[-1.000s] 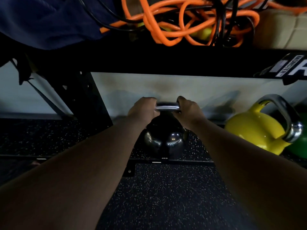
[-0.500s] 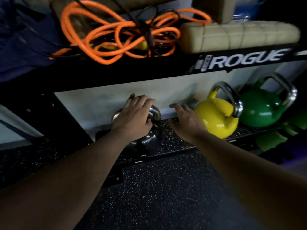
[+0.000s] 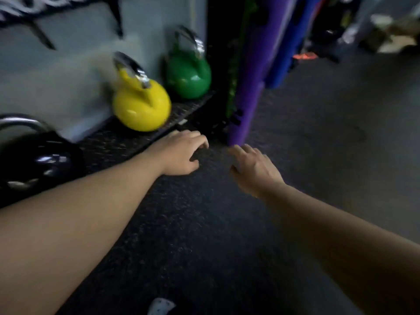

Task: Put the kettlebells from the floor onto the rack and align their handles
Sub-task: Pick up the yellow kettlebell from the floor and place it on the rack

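Note:
Three kettlebells stand on the low rack shelf [image 3: 127, 142] along the wall: a black kettlebell [image 3: 38, 162] at the left edge, a yellow kettlebell [image 3: 142, 105] in the middle and a green kettlebell [image 3: 188, 73] at the right end. All have steel handles. My left hand [image 3: 181, 153] hovers above the floor just off the shelf's front edge, fingers loosely curled, holding nothing. My right hand [image 3: 254, 167] is beside it to the right, fingers spread, holding nothing. The frame is blurred by motion.
A purple mat [image 3: 256, 71] and a blue mat [image 3: 286, 42] lean upright against the rack's black post [image 3: 218, 42], right of the green kettlebell. Dark speckled rubber floor [image 3: 318, 137] stretches to the right. Clutter sits at the far upper right.
Both hands let go of the black kettlebell, which stays on the shelf. The hands and my view have swung to the right along the rack, past the yellow kettlebell.

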